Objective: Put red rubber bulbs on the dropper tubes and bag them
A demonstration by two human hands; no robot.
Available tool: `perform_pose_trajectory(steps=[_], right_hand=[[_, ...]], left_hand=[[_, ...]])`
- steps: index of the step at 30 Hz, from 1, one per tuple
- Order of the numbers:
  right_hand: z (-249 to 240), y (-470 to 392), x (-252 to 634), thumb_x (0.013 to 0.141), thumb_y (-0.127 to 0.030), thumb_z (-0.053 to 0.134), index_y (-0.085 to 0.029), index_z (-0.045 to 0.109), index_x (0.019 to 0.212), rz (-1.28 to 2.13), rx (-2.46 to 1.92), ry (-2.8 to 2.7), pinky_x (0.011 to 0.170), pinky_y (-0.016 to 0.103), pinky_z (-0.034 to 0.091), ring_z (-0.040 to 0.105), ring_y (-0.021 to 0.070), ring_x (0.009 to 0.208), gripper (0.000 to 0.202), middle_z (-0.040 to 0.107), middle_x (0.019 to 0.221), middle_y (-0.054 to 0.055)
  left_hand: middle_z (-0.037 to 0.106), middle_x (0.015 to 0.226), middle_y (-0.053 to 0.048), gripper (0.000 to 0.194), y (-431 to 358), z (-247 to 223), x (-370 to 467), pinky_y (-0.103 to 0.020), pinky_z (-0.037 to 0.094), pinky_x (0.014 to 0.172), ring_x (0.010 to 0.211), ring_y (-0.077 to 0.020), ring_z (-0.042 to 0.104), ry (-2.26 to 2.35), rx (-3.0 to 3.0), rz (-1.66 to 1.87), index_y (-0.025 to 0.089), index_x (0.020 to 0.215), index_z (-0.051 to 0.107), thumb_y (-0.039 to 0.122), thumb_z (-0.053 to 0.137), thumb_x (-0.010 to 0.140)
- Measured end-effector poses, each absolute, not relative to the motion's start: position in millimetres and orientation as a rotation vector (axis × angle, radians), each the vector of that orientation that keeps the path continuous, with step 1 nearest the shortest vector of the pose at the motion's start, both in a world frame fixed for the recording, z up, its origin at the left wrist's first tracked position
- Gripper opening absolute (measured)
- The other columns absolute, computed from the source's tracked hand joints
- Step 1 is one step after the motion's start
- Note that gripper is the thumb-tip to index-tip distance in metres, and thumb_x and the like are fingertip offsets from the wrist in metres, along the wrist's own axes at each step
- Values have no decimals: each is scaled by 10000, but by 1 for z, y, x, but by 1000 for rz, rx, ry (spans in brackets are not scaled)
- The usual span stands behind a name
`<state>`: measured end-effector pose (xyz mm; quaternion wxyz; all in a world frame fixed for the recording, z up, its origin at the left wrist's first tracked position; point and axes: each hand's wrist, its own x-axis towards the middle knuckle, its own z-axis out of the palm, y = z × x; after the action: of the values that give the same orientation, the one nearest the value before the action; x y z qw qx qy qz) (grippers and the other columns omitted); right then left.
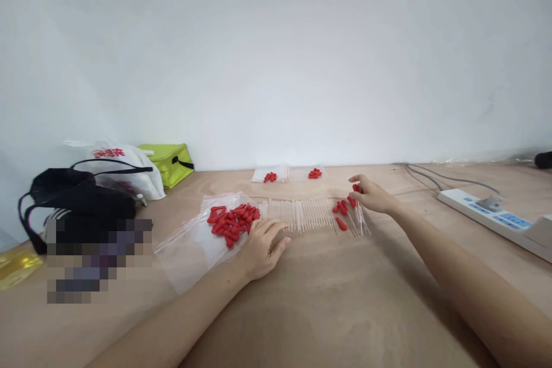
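Note:
My left hand (pixel 264 246) rests on the table with fingers apart and nothing visible in them. It lies between a pile of red rubber bulbs (pixel 233 221) on a clear plastic bag (pixel 192 256) and a row of thin clear tubes (pixel 306 215). At the row's right end, my right hand (pixel 371 195) has its thumb and fingers closed around a red rubber bulb (pixel 356 188). Just below that hand, several red bulbs (pixel 341 223) lie near a small bunch of tubes (pixel 361 221), some of them with bulbs at their upper ends.
Two small clear bags (pixel 259 175) with red bulbs lie by the wall. A white power strip (pixel 495 215) with grey cables stands at the right. On the left are a black bag (pixel 86 201), a white plastic bag (pixel 149 178) and a lime-green case (pixel 166 158).

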<state>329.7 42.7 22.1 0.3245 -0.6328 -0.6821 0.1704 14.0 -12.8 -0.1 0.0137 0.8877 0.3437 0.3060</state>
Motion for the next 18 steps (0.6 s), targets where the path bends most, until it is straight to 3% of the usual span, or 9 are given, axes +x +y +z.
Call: perform_pose_trajectory(steps=[5, 11, 15, 18], right_hand=[[3, 49, 322, 725, -247, 468, -131, 390, 1077, 263, -1865, -1904, 582, 255, 353, 518, 161, 635, 378, 536, 632, 6], [0, 50, 321, 732, -304, 493, -134, 423, 1031, 271, -1888, -1829, 553, 234, 346, 535, 152, 622, 351, 575, 624, 13], [8, 47, 320, 712, -352, 515, -163, 528, 798, 245, -1841, -1838, 527, 216, 348, 525, 130, 590, 209, 574, 630, 18], [11, 44, 313, 659, -405, 561, -175, 554, 656, 288, -1843, -1923, 503, 211, 339, 521, 125, 574, 230, 585, 639, 21]], left_hand=[[593, 942, -57, 190, -12, -1, 13, -387, 347, 820, 913, -203, 519, 1078, 2771, 914, 184, 992, 516, 231, 445, 822], [584, 947, -60, 184, -12, -3, 12, -380, 349, 818, 919, -204, 513, 1089, 2767, 902, 178, 981, 519, 226, 461, 812], [585, 942, -58, 176, -12, -2, 13, -385, 340, 817, 915, -206, 511, 1114, 2770, 873, 177, 964, 527, 226, 467, 807], [586, 939, -53, 172, -12, -1, 13, -383, 332, 812, 914, -205, 507, 1153, 2765, 858, 179, 957, 532, 226, 467, 804]])
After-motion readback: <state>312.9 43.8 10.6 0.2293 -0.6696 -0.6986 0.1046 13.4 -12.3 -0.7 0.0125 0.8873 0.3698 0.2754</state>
